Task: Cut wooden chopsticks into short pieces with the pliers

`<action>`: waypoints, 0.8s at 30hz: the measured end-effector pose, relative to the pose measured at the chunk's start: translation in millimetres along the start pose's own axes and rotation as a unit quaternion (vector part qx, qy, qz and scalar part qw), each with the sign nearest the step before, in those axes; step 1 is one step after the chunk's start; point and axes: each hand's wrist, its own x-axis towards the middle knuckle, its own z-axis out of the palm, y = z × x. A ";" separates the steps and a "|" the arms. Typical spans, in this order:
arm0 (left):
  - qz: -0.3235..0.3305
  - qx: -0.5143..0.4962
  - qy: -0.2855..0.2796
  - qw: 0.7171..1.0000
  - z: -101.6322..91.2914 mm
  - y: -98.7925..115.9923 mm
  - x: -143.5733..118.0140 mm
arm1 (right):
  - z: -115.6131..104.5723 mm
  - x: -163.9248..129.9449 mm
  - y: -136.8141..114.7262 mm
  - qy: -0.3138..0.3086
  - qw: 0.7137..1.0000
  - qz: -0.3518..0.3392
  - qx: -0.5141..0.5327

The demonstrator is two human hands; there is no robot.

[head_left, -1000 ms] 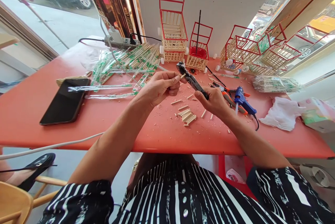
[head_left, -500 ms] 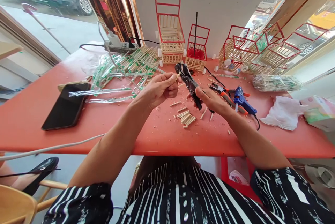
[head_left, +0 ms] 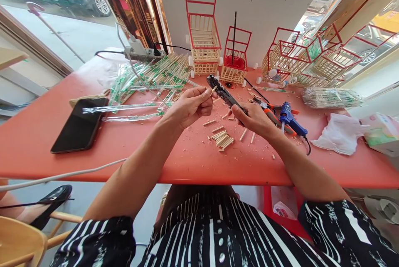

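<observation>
My left hand (head_left: 198, 102) pinches a short piece of wooden stick (head_left: 214, 89) between thumb and fingers. The piece's end meets the side of a black plier-like cutter (head_left: 228, 97) near its head. My right hand (head_left: 251, 116) is wrapped round the cutter's handles, which are squeezed together. Below both hands, a small pile of cut stick pieces (head_left: 222, 139) lies on the red table (head_left: 187, 163), with a few loose pieces and wood crumbs around it.
Wrapped chopsticks (head_left: 156, 75) and a phone (head_left: 80, 125) lie to the left. Small stick-built carts (head_left: 204, 38) stand along the back. On the right are a blue glue gun (head_left: 291, 119), orange-handled pliers (head_left: 271, 118), a chopstick bundle (head_left: 332, 97) and a white cloth (head_left: 339, 134).
My right hand has squeezed the cutter's handles together; they were spread apart before. The cutter has tilted to a flatter angle. My left hand keeps its pinch on the stick almost in place.
</observation>
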 end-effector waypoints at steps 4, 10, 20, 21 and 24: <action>-0.009 0.001 0.015 1.000 2.3 1.9 -0.3 | 1.3 0.1 -0.4 0.025 0.999 -0.006 -0.028; -0.011 -0.004 0.011 1.000 0.6 0.0 0.3 | 2.7 0.6 4.2 0.003 1.000 -0.015 -0.017; -0.011 -0.007 0.005 1.000 2.6 0.5 0.5 | 4.0 -1.3 0.1 0.023 0.999 -0.027 -0.008; -0.014 -0.009 0.007 1.000 2.8 0.4 0.6 | 4.3 -0.9 1.3 0.014 0.999 -0.029 -0.006; -0.021 -0.013 0.012 1.000 2.8 0.1 0.8 | 3.9 0.4 4.5 -0.001 1.000 -0.026 -0.005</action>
